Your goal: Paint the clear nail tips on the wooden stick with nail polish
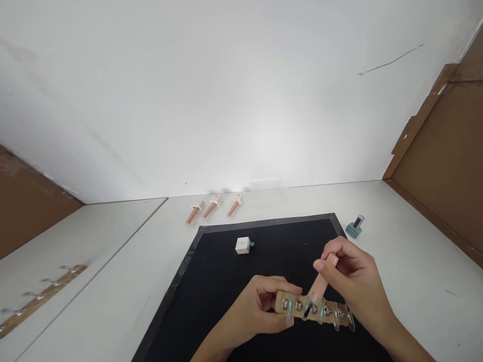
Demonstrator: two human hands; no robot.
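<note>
My left hand (264, 306) grips the left end of a wooden strip (279, 303) that carries several clear nail tips on round metal mounts. In my right hand (352, 276) is a pink-handled brush (320, 285), pinched between thumb and fingers. Its dark tip points down and meets, or lies just over, a nail tip (306, 310) near the strip's left half. A white square bottle (242, 245) lies on the black mat (222, 261) with teal at its neck.
Three white bottles with pink caps (235, 205) lie behind the mat. A teal bottle (353, 229) stands at its back right corner. Another wooden strip (45, 296) with mounts is at the far left. Brown cardboard panels (441, 151) and a white wall (241, 100) enclose the table.
</note>
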